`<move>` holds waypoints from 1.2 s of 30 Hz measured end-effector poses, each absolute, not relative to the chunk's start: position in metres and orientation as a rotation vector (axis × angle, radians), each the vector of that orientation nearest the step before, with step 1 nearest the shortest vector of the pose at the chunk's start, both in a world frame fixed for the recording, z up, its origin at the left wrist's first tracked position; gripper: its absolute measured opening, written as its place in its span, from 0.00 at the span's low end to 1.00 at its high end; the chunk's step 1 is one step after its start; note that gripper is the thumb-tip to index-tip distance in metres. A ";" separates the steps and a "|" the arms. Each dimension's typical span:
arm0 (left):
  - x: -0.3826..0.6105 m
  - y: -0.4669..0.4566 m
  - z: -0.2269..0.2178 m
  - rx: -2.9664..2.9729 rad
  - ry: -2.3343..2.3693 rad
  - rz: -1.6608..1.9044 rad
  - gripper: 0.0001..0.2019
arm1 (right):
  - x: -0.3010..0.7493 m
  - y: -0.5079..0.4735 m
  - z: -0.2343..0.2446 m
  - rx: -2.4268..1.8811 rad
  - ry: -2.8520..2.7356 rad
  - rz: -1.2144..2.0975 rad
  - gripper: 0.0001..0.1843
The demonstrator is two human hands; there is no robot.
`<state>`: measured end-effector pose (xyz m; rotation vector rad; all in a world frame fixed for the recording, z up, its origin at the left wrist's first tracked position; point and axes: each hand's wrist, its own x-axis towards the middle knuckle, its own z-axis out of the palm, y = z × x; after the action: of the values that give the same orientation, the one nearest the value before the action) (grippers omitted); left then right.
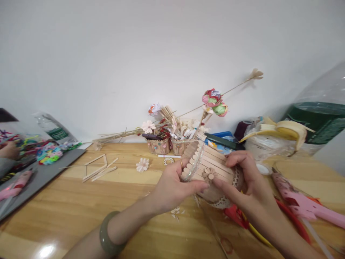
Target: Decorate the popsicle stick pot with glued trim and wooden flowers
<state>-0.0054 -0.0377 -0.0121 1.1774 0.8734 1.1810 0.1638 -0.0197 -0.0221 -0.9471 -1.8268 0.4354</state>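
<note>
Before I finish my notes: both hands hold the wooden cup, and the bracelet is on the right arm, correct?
Not quite: the head view shows the bracelet on the left arm, not the right. The left hand and right hand do hold the wooden cup.

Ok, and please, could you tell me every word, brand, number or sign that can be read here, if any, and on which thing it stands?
No text can be read with certainty.
Large bottle's green label: pale lettering, too blurred to read.
Small bottle's green label: pale marks, too small to read.
Wooden holder: no lettering visible.
</note>
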 end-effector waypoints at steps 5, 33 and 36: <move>-0.004 -0.039 -0.017 1.200 0.856 1.179 0.18 | 0.163 -0.023 -0.020 -0.941 -1.825 0.449 0.10; -0.007 -0.041 -0.025 1.437 0.813 1.111 0.16 | 0.163 -0.039 -0.013 -0.808 -2.069 0.160 0.08; -0.007 -0.041 -0.026 1.457 0.795 1.122 0.18 | 0.164 -0.039 -0.014 -0.800 -2.070 0.157 0.08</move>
<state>-0.0074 -0.0413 -0.0262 1.4571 0.7950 1.1220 0.1635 -0.0386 -0.0137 -0.8002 -2.0695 0.1566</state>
